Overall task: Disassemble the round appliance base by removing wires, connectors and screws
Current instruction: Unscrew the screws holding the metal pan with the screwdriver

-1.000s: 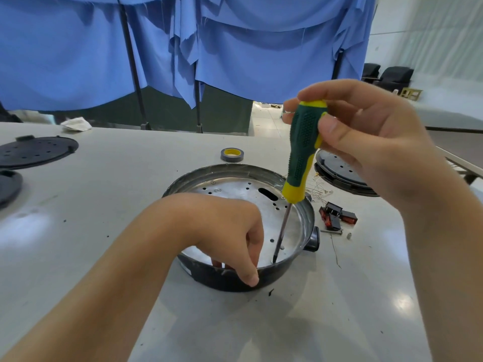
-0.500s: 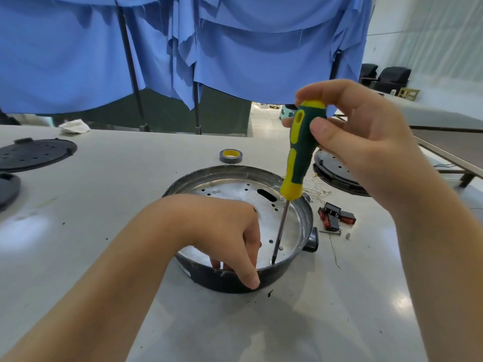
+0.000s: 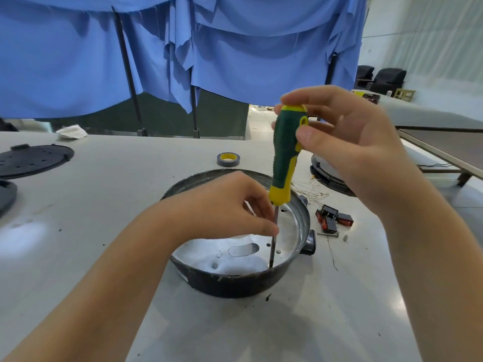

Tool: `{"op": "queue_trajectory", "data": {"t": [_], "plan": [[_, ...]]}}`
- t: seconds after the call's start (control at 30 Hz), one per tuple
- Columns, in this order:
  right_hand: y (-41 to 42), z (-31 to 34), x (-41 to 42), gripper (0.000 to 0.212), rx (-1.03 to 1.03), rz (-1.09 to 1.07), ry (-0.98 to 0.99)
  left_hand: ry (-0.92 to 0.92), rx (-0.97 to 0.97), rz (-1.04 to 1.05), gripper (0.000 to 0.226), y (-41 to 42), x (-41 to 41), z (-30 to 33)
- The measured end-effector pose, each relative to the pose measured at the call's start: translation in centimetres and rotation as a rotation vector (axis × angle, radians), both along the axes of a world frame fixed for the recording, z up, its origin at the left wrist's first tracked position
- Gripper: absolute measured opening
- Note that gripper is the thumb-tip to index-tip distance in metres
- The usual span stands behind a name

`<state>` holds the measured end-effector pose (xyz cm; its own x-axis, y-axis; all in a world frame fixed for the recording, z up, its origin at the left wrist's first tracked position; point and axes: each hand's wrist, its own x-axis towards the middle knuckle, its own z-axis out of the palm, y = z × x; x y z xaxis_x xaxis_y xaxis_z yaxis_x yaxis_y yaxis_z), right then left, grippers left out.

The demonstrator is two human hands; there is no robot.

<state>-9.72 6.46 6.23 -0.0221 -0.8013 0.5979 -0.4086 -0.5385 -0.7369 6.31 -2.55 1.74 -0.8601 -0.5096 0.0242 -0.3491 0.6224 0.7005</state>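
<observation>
A round appliance base (image 3: pixel 235 280) sits on a grey table (image 3: pixel 104 205). Over its left side, the left hand (image 3: pixel 224 207), which gripped the rim a moment ago, now pinches the shaft of a screwdriver (image 3: pixel 286 152). The tip stands near the base's front wall, seemingly on a screw. Above the base's right side, the right hand (image 3: pixel 347 142) holds the green-and-yellow handle between thumb and curled fingers.

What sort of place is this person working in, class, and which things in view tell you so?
Probably a workshop or repair bench: a large grey worktable strewn with pulled-out red switches, loose wires and a tape roll, while a screwdriver works inside the round appliance base.
</observation>
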Motion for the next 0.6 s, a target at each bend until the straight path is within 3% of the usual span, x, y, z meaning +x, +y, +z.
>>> {"op": "queue_trajectory", "data": {"t": [0.17, 0.27, 0.6], "plan": [[0.1, 0.1, -0.1, 0.029, 0.053, 0.108, -0.172, 0.063, 0.246, -0.084, 0.023, -0.1, -0.2, -0.5], [0.2, 0.1, -0.2, 0.018, 0.045, 0.097, -0.198, 0.086, 0.28, -0.108, 0.019, 0.1, -0.5, -0.8], [0.1, 0.0, 0.4, 0.042, 0.061, -0.218, 0.186, 0.163, 0.119, -0.051, 0.012, 0.6, -1.0, -0.9]]}}
